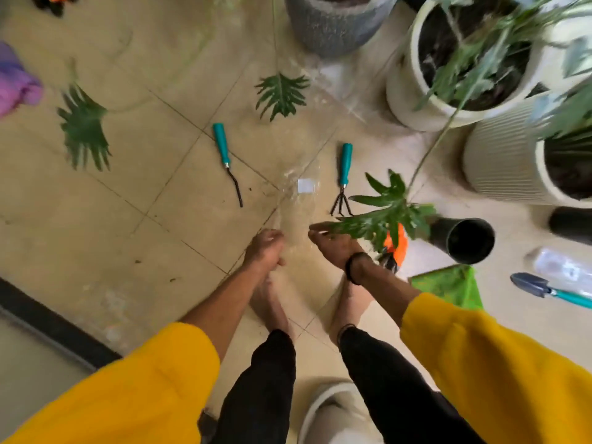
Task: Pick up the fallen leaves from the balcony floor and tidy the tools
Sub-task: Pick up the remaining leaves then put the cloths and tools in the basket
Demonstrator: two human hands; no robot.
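My right hand [333, 241] holds a green lobed leaf [389, 213] by its tip, lifted above the floor. My left hand [266, 248] hangs beside it, fingers loosely curled, holding nothing. Two more leaves lie on the tiles: one at the left [85, 129], one at the top middle [282, 92]. A teal-handled weeder [226, 158] and a teal-handled hand rake [344, 177] lie on the floor ahead of my hands. A teal-handled trowel [541, 288] lies at the right.
Several plant pots stand at the top and right: a grey one [333, 24], a white one [413, 78], a ribbed white one [503, 165]. A black tube [464, 240], orange pruners [395, 248], a green cloth [451, 285], a purple cloth [16, 81]. My bare feet stand below my hands.
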